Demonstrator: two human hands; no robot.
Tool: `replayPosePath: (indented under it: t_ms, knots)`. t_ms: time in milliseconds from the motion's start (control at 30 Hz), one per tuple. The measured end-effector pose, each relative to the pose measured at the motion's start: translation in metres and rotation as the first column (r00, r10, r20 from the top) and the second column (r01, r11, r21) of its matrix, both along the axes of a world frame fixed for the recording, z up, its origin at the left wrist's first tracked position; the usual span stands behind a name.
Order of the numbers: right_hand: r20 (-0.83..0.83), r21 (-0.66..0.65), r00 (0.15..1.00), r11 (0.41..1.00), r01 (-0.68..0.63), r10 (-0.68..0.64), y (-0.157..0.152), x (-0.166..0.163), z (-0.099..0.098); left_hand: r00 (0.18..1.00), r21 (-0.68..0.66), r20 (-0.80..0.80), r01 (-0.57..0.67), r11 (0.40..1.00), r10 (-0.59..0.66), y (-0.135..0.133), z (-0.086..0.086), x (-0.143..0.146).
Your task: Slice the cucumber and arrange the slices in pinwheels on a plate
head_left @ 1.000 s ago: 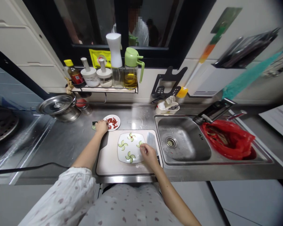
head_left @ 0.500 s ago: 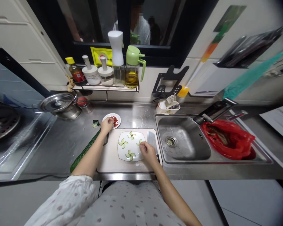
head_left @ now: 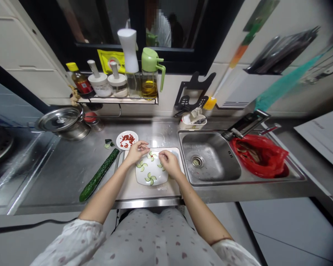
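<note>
- A steel bench [head_left: 55, 166] carries a cutting board [head_left: 127, 190].
- On the board, a white plate [head_left: 158, 178] displays pinwheels of green-edged slices [head_left: 150, 178].
- A cucumber [head_left: 98, 177] lies left of the board.
- A small dish [head_left: 127, 133] holds red bits [head_left: 127, 139].
- Left hand [head_left: 145, 146] and right hand [head_left: 160, 155] curl over the plate, fingers bent; whether either grips anything is unclear.

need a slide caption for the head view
Left hand and right hand at a white plate of green-edged pinwheels, a dish of chopped red bits and a cucumber to the left.
</note>
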State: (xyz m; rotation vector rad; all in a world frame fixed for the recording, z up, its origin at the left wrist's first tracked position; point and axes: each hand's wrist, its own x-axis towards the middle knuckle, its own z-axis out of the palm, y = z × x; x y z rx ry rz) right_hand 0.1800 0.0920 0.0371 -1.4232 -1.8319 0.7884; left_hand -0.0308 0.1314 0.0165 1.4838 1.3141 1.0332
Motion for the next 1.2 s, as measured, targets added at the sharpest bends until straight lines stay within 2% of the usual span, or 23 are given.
replayPosePath:
  t_ms: [100, 233, 667, 867, 1000, 1100, 1200]
  knots:
    - [-0.01, 0.024, 0.999, 0.999, -0.041, 0.042, 0.009, -0.003, 0.007, 0.997, 0.031, 0.013, 0.074, 0.997, -0.074, -0.008, 0.007, 0.009]
    - [-0.023, 0.032, 0.995, 0.995, -0.095, 0.096, 0.015, -0.003, 0.005, 0.991, 0.055, -0.012, 0.131, 0.99, -0.13, -0.014, 0.011, 0.016]
    - [0.047, 0.047, 0.979, 0.979, -0.2, 0.198, 0.018, 0.002, -0.003, 0.975, 0.053, -0.076, 0.214, 0.975, -0.21, -0.016, 0.009, 0.023]
    - [0.092, 0.066, 0.977, 0.978, -0.2, 0.194, 0.019, 0.011, -0.004, 0.965, 0.03, -0.076, 0.254, 0.967, -0.251, -0.016, 0.005, 0.027]
    - [0.183, 0.021, 0.973, 0.989, -0.149, 0.143, 0.014, 0.027, -0.013, 0.958, -0.007, -0.224, 0.181, 0.983, -0.178, -0.016, -0.006, 0.028]
    - [0.287, -0.08, 0.944, 0.986, -0.145, 0.162, 0.005, 0.037, -0.025, 0.92, -0.026, -0.373, 0.122, 0.992, -0.123, -0.018, -0.015, 0.032]
    - [0.378, -0.131, 0.907, 0.981, -0.145, 0.184, -0.004, 0.04, -0.036, 0.875, -0.046, -0.467, 0.118, 0.992, -0.126, -0.021, -0.022, 0.039]
